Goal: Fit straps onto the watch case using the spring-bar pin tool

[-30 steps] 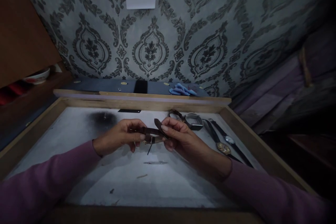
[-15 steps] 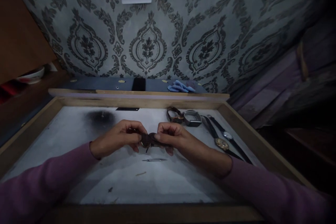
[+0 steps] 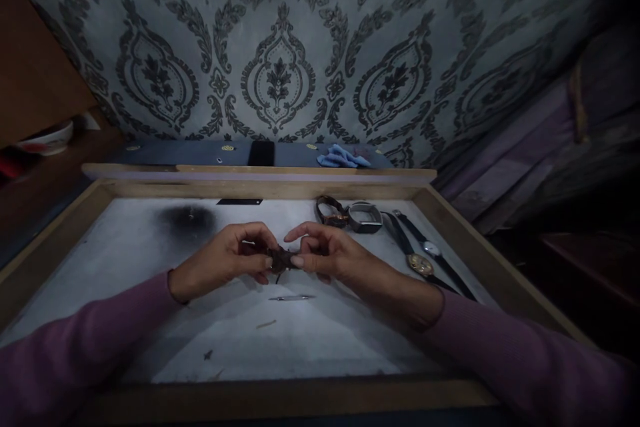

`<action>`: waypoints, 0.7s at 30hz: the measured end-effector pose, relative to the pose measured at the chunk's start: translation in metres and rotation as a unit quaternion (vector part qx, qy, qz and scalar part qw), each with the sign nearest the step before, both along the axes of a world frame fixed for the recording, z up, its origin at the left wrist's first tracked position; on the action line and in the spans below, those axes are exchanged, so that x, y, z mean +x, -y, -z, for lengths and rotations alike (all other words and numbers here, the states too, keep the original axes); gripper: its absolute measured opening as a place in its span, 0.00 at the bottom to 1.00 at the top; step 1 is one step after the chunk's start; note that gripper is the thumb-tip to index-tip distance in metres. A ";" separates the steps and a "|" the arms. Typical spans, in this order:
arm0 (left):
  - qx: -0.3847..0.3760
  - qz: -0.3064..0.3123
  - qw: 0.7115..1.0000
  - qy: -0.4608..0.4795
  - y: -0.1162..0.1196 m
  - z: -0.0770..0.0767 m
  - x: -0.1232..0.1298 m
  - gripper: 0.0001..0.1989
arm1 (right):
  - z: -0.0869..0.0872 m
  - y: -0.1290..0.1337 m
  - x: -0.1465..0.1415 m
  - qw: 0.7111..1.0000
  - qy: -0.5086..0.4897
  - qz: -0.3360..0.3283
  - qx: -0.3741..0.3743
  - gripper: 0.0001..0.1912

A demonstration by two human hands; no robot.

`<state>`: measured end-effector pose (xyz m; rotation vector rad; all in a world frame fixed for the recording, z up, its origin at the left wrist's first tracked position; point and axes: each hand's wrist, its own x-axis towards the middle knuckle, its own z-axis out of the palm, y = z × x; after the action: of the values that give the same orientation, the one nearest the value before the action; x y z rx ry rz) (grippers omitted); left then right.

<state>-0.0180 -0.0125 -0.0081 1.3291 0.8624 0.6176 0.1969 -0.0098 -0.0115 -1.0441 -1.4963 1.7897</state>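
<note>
Between my two hands is a small dark brown wristwatch [image 3: 283, 259], its strap bunched up and largely covered by fingers. Thumb and fingers of my left hand [image 3: 244, 255] pinch its left end. My right hand [image 3: 327, 252] has its thumb pressed on the right end, other fingers curled behind and the index finger raised off it. Just below, a thin metal spring bar tool [image 3: 292, 297] lies on the white surface [image 3: 350, 340]. Finer details of the watch are too dark to make out.
Beyond my right hand lie a brown watch [image 3: 331, 212], a grey square watch [image 3: 365, 217], a gold-faced watch [image 3: 420, 265] and a dark-strapped watch [image 3: 432, 249]. A raised wooden rim [image 3: 450, 223] surrounds the surface. Behind it sit a black phone [image 3: 261, 153] and a blue cloth [image 3: 343, 157].
My right index finger has lifted and stretched out from the watch, and the right thumb has shifted slightly left. The view has tilted down a little. The left hand keeps its pinch.
</note>
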 end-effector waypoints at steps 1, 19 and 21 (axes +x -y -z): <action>0.009 0.006 1.000 -0.007 0.001 0.000 0.001 0.10 | 0.000 0.000 0.000 1.000 0.004 0.003 -0.001 0.19; 0.287 0.029 0.941 -0.179 0.012 0.002 0.004 0.03 | 0.001 0.001 -0.002 0.994 0.053 -0.032 -0.085 0.10; 0.290 0.037 0.940 -0.173 0.012 0.001 0.006 0.03 | 0.000 0.001 -0.002 0.994 0.044 -0.031 -0.094 0.09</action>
<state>-0.0120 -0.0244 -0.0089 2.0425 0.9437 0.6125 0.1950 -0.0112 -0.0119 -1.1943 -1.4476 1.9831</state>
